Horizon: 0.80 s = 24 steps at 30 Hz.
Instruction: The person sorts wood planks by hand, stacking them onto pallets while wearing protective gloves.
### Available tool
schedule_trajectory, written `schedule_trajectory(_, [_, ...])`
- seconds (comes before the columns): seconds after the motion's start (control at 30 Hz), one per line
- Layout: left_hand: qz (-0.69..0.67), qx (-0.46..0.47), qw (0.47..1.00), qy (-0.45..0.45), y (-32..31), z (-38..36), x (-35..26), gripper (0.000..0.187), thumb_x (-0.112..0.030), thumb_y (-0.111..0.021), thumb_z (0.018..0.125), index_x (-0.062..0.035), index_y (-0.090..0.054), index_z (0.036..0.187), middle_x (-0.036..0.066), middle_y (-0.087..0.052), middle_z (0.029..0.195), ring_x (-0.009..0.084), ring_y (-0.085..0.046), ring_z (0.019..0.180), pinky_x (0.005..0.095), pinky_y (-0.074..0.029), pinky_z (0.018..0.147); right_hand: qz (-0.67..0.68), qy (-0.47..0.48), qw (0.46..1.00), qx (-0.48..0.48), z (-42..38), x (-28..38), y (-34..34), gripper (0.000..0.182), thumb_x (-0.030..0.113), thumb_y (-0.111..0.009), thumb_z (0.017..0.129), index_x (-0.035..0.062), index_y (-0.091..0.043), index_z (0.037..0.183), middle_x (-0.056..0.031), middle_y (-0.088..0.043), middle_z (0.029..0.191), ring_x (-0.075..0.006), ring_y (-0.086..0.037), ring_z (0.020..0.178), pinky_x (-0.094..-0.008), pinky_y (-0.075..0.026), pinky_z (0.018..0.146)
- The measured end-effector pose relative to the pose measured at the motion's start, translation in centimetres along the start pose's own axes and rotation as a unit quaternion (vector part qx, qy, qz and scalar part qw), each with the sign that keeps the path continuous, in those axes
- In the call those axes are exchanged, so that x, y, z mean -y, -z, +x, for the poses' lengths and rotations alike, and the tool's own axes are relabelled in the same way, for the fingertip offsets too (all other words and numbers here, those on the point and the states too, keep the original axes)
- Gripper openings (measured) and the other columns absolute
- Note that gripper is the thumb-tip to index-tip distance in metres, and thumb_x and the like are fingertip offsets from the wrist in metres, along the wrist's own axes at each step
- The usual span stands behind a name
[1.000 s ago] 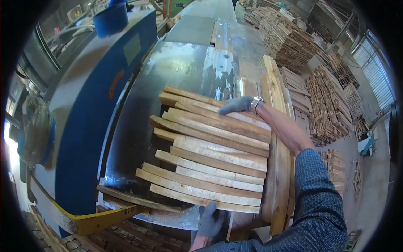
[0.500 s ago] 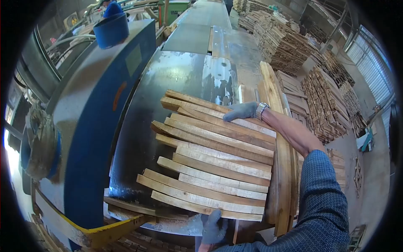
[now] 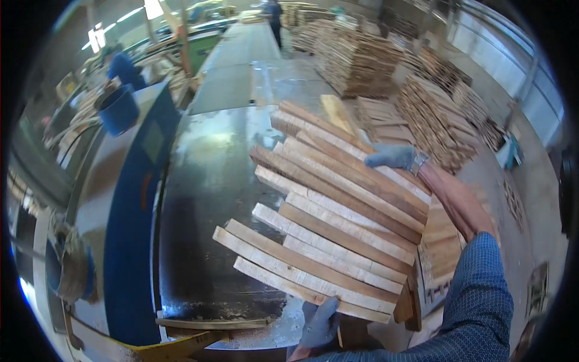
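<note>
A row of curved wooden strips [image 3: 338, 211], several laid side by side with uneven left ends, spans the space between my two gloved hands. My right hand [image 3: 392, 157], in a grey glove with a metal watch at the wrist, grips the far edge of the row. At the near edge my left hand [image 3: 321, 323], also gloved, presses with its thumb up against the last strip. The strips are squeezed together as one bundle, tilted above the right part of the dark metal machine table [image 3: 205, 241]. The undersides and my lower fingers are hidden.
A blue machine housing [image 3: 136, 199] runs along the left, with a yellow bar [image 3: 175, 349] at the near end. Pallets of stacked lumber [image 3: 356, 60] stand to the right. A person in blue [image 3: 125, 69] is at the far left, another person [image 3: 274, 21] at the back.
The bundle has moved right and tilted, its far left end swinging up away from the table. Both hands moved with it, and the camera view has shifted.
</note>
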<state>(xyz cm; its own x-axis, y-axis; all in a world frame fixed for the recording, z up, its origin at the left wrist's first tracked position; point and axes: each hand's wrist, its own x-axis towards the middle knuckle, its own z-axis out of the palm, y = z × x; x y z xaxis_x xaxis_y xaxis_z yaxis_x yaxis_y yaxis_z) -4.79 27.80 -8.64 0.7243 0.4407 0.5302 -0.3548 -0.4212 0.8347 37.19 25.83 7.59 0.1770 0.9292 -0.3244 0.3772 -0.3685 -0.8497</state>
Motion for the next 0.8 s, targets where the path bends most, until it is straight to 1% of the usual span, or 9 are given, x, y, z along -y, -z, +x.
schedule_trajectory(0.03, [0.014,0.093,0.996,0.004,0.4,-1.5,1.5,0.051,-0.001,-0.068,0.079,-0.0079,-0.051,0.127,0.021,-0.059,0.122,0.0398,-0.059,0.114,0.0475,-0.046,0.096,0.005,-0.040,0.998,-0.038,-2.5,0.1,-0.1,0.085,0.049,-0.068,0.089,-0.0024,-0.037,0.149,-0.0139,-0.049,0.145,-0.0216,-0.046,0.130,-0.0327,-0.033,0.112])
schedule_trajectory(0.07, [-0.006,0.120,0.993,0.001,0.2,-1.9,1.2,0.051,-0.001,-0.068,0.079,-0.0079,-0.051,0.127,0.021,-0.059,0.122,0.0398,-0.059,0.114,0.0475,-0.046,0.096,0.013,-0.085,0.993,-0.080,-5.2,-0.1,-0.7,0.086,0.050,-0.070,0.087,-0.0030,-0.040,0.148,-0.0137,-0.052,0.142,-0.0211,-0.048,0.128,-0.0329,-0.035,0.111])
schedule_trajectory(0.1, [-0.296,0.049,0.922,0.246,-0.6,-1.3,0.2,0.057,-0.005,-0.067,0.080,-0.0081,-0.047,0.133,0.020,-0.057,0.125,0.0367,-0.058,0.117,0.0473,-0.046,0.098,0.025,-0.100,0.989,-0.107,-7.6,0.2,-1.3,0.081,0.049,-0.069,0.088,-0.0044,-0.045,0.144,-0.0137,-0.054,0.140,-0.0212,-0.050,0.127,-0.0334,-0.036,0.111])
schedule_trajectory(0.13, [-0.522,-0.023,0.708,0.475,-1.3,-0.5,-0.8,0.063,-0.008,-0.067,0.082,-0.0083,-0.042,0.139,0.018,-0.055,0.129,0.0337,-0.056,0.121,0.0471,-0.045,0.101,0.018,-0.093,0.986,-0.138,-9.5,-1.8,-0.9,0.083,0.050,-0.069,0.088,-0.0048,-0.043,0.144,-0.0146,-0.053,0.142,-0.0218,-0.049,0.128,-0.0335,-0.035,0.111])
schedule_trajectory(0.27, [-0.442,0.121,0.781,0.425,-0.7,-1.8,1.3,0.073,-0.018,-0.068,0.083,-0.0074,-0.033,0.146,0.018,-0.052,0.133,0.0317,-0.054,0.122,0.0479,-0.044,0.106,0.001,-0.154,0.953,-0.260,-17.2,-3.4,-4.8,0.091,0.056,-0.069,0.085,-0.0054,-0.040,0.146,-0.0177,-0.047,0.146,-0.0248,-0.045,0.132,-0.0349,-0.032,0.113])
schedule_trajectory(0.3, [-0.516,0.057,0.704,0.484,-1.5,0.1,-1.4,0.061,-0.018,-0.074,0.081,-0.0046,-0.044,0.134,0.012,-0.059,0.116,0.0257,-0.060,0.105,0.0421,-0.050,0.093,-0.025,-0.163,0.935,-0.315,-19.6,-5.4,-5.8,0.094,0.058,-0.069,0.084,-0.0053,-0.039,0.147,-0.0185,-0.046,0.147,-0.0257,-0.044,0.133,-0.0355,-0.032,0.114])
schedule_trajectory(0.47, [-0.493,0.210,0.661,0.525,-2.6,-4.0,3.5,0.075,-0.029,-0.073,0.081,-0.0015,-0.039,0.141,0.014,-0.054,0.130,0.0286,-0.053,0.120,0.0452,-0.044,0.101,0.014,-0.250,0.876,-0.413,-28.7,-10.7,-13.5,0.096,0.065,-0.067,0.082,-0.0009,-0.041,0.147,-0.0190,-0.044,0.150,-0.0283,-0.038,0.140,-0.0369,-0.029,0.116])
schedule_trajectory(0.6, [-0.471,0.315,0.618,0.545,-5.9,-6.0,7.0,0.075,-0.038,-0.072,0.083,-0.0010,-0.043,0.142,0.015,-0.054,0.135,0.0280,-0.051,0.126,0.0449,-0.041,0.106,0.035,-0.205,0.857,-0.472,-34.1,-17.1,-20.3,0.095,0.067,-0.065,0.082,0.0022,-0.043,0.147,-0.0160,-0.046,0.149,-0.0266,-0.041,0.138,-0.0376,-0.030,0.116])
schedule_trajectory(0.8, [-0.355,0.367,0.671,0.538,-6.5,-8.6,17.4,0.068,-0.046,-0.067,0.087,-0.0010,-0.049,0.135,0.014,-0.055,0.132,0.0268,-0.051,0.125,0.0445,-0.041,0.105,-0.043,-0.243,0.778,-0.578,-34.8,-28.5,-31.2,0.091,0.063,-0.066,0.084,0.0028,-0.043,0.147,-0.0181,-0.046,0.150,-0.0284,-0.041,0.139,-0.0373,-0.030,0.116])
